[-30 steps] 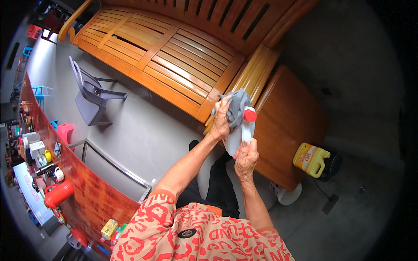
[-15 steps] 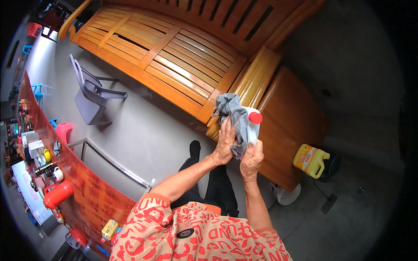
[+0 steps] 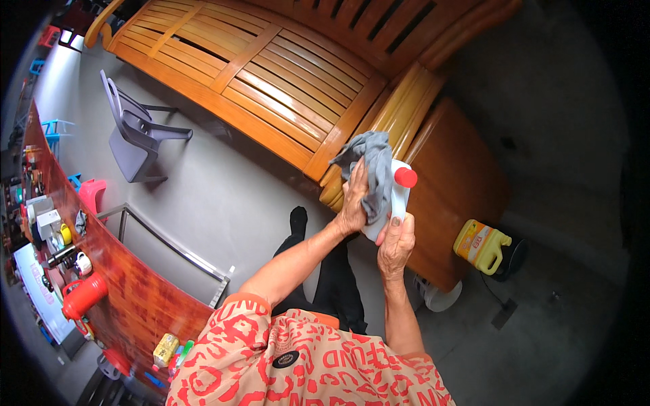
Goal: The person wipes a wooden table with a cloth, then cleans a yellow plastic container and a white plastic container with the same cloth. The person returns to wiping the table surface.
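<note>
A white plastic jug [image 3: 399,198] with a red cap is up in front of me, near the arm of the wooden bench [image 3: 305,166]. My right hand [image 3: 395,242] grips the jug low on its handle side, thumb on top. On the jug's left side, my left hand [image 3: 355,201] presses a crumpled grey cloth [image 3: 372,162] against it. The cloth bunches above my fingers and covers much of that side. Some fingertips of the left hand are hidden by the cloth.
Right of the bench stands a brown wooden side table [image 3: 452,183]. A yellow jug [image 3: 479,245] and a white bucket [image 3: 443,296] are near it. A grey plastic chair [image 3: 139,139] stands left. A glossy red-brown table [image 3: 145,304] bears a red thermos [image 3: 85,296] and clutter.
The jug has shifted slightly right and tilted a little. My left hand and the cloth have slid up along its side, baring more of the lower jug.
</note>
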A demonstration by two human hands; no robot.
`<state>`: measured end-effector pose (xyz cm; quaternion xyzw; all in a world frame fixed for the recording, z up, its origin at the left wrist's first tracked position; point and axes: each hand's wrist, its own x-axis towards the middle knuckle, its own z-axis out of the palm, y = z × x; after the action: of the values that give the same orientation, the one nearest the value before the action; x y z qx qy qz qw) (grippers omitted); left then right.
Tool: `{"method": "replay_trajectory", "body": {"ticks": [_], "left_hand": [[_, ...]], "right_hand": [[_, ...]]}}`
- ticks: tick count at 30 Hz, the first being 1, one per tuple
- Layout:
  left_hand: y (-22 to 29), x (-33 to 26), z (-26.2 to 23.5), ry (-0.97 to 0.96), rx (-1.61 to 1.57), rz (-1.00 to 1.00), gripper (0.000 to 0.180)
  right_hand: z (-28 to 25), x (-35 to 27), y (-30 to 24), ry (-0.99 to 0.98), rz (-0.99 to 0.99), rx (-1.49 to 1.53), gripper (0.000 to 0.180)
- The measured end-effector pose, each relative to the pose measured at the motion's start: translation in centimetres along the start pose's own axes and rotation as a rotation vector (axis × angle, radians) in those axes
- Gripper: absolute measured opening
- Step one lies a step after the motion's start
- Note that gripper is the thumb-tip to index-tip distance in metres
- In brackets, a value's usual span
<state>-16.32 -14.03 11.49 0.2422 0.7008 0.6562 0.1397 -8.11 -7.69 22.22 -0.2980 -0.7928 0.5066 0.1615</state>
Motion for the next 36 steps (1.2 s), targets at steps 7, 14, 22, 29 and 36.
{"method": "replay_trajectory", "body": {"ticks": [7, 14, 22, 29, 36], "left_hand": [[-0.4, 4.0, 0.1, -0.068, 0.015, -0.118, 0.064], [-0.7, -1.4, 0.4, 0.004, 0.086, 0.072, 0.09], [1.8, -6.5, 0.3, -0.081, 0.027, -0.189, 0.11], [-1.2, -6.6, 1.8, 0.102, 0.017, -0.121, 0.111], [-5.2, -1.5, 0.6, 0.012, -0.129, -0.233, 0.083]], "right_hand": [[0.5, 0.6, -0.7, 0.071, 0.028, 0.0, 0.032], [1.0, 0.4, -0.2, 0.106, 0.021, 0.012, 0.03], [0.1, -0.7, 1.1, 0.027, -0.03, -0.052, 0.027], [-0.2, -0.8, 2.0, -0.037, -0.103, -0.107, 0.034], [-0.5, -0.9, 1.2, -0.076, -0.019, -0.129, 0.032]]}}
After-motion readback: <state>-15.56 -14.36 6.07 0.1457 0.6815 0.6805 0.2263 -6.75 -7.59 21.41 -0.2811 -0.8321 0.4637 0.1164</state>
